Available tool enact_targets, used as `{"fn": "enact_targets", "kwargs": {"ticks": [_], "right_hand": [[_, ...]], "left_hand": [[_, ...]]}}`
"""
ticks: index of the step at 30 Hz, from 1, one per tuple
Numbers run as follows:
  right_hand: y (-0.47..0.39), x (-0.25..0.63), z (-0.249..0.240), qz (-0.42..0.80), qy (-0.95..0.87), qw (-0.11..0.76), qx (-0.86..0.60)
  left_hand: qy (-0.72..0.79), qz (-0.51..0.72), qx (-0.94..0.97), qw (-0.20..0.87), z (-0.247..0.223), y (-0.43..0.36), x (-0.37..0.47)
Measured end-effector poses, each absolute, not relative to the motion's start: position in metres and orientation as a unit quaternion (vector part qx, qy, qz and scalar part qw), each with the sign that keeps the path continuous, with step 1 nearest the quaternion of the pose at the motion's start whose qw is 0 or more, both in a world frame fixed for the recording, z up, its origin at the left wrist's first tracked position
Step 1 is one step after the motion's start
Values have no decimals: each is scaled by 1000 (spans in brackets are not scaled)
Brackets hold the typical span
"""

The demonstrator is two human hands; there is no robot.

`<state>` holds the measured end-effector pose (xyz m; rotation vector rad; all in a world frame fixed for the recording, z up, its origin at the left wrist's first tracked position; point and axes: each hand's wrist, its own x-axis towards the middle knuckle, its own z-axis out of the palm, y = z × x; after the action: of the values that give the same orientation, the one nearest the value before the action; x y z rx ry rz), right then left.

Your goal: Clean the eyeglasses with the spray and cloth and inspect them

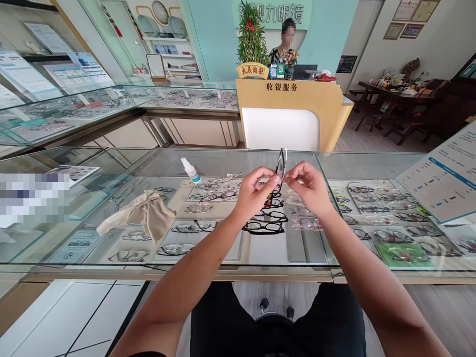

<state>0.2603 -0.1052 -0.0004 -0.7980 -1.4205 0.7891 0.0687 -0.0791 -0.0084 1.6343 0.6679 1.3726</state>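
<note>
A dark-framed pair of glasses [281, 162] is held upright above the glass display counter. My left hand [257, 191] pinches it between thumb and fingers. Close to its right side is my right hand [307, 184], with thumb and fingertips together at the frame's edge; the small part they hold is hard to make out. Below my hands, black-framed glasses [265, 228] sit in a column. A beige cloth [148, 214] lies crumpled on the counter to the left, and a small white spray bottle [191, 171] is farther back.
The glass counter [219, 162] spans the view, with many glasses in it. A printed sheet [444, 168] stands at the right. Beyond is a wooden cashier desk [330, 114] with a person [285, 42] behind it. A potted plant [252, 37] stands on that desk.
</note>
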Motion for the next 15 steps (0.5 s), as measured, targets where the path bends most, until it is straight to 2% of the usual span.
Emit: {"fn": "enact_targets", "kwargs": {"ticks": [6, 15], "right_hand": [[-103, 260, -1, 387, -603, 615, -328], [-108, 256, 1, 351, -638, 599, -332]], "left_hand": [[286, 529, 680, 420, -9, -78, 67], [285, 532, 684, 410, -11, -75, 67]]}}
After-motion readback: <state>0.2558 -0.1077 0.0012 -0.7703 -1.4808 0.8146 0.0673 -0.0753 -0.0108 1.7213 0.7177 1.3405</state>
